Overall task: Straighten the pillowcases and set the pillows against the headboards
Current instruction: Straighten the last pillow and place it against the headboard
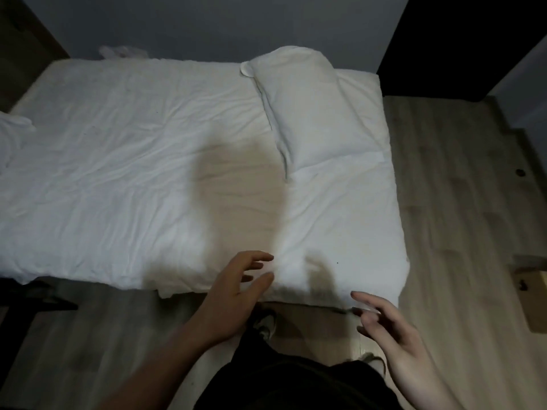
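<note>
View from my head, looking down across a bed with a wrinkled white fitted sheet, seen from its near long edge. My left hand reaches forward over the near edge of the mattress, palm turned inward, fingers spread and relaxed, grasping nothing; its fingertips lie over the sheet, and I cannot tell whether they touch it. My right hand hangs just off the same edge, near the mattress corner, fingers loosely extended and also grasping nothing. The two hands are apart, palms facing each other.

The plump white pillow in a creased white pillowcase lies on the sheet at the right end of the bed, its far end close to the grey wall and its near end pointing toward me; a small flap of fabric sticks out at its far left corner. It is well apart from both hands. A dark shadow falls on the sheet between the pillow and my left hand.

A bunched piece of white fabric shows at the left margin. The pale wood-plank floor surrounds the bed; my dark trousers and a light shoe fill the lower centre
</note>
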The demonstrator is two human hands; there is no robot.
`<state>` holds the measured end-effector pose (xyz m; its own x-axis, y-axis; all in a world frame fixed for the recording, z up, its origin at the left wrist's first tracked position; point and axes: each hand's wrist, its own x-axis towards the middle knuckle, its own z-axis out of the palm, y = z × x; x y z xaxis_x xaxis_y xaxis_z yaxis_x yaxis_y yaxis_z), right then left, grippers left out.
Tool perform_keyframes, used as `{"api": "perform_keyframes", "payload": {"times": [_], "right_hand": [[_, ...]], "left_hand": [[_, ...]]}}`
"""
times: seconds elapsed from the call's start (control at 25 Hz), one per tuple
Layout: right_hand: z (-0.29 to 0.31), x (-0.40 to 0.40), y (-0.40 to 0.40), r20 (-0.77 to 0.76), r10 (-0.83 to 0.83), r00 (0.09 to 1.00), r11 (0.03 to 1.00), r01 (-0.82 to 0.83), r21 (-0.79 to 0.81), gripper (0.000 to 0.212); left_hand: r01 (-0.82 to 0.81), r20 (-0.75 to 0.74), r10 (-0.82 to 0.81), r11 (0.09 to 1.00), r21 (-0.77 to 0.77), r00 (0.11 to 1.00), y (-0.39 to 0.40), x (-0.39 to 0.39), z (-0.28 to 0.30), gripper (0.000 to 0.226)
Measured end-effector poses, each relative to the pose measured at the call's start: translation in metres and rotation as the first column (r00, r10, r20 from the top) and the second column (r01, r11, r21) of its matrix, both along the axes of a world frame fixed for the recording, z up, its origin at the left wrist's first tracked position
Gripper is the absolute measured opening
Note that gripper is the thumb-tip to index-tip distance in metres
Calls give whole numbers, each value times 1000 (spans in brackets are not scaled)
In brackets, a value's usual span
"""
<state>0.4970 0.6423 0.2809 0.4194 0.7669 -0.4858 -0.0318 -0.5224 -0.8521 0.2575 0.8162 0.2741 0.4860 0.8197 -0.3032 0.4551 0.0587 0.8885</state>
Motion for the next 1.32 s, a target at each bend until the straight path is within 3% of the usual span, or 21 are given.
{"api": "perform_keyframes", "payload": {"times": [0.08,0.12,0.28,0.44,0.6,1.04,1.2,1.32], "right_hand": [[-4,42,3,-49,91,995,996,-89,27,35],[-8,64,7,-49,162,986,986,-161,37,25],[-1,143,23,-3,491,871,870,-491,49,30],[18,194,26,-26,637,770,769,-633,91,28],[22,237,19,-44,657,752,752,-652,99,30],[6,334,62,-41,592,805,805,-588,75,35],[-13,400,100,6,623,782,778,-621,92,28],[-24,468,134,-34,682,731,729,-676,106,39]], "left_hand": [[-102,-8,102,995,-10,995,-22,31,-2,24],[-158,-8,158,987,-1,987,-37,45,-3,23],[-437,-9,437,899,18,899,-117,106,-3,23],[-591,-2,591,806,5,806,-184,155,16,21],[-634,-12,634,773,-8,773,-203,187,23,19],[-544,11,545,839,-9,839,-110,297,8,24],[-643,-32,642,765,-26,766,-96,353,-1,21],[-719,-65,716,693,-51,695,-92,421,-10,22]]}}
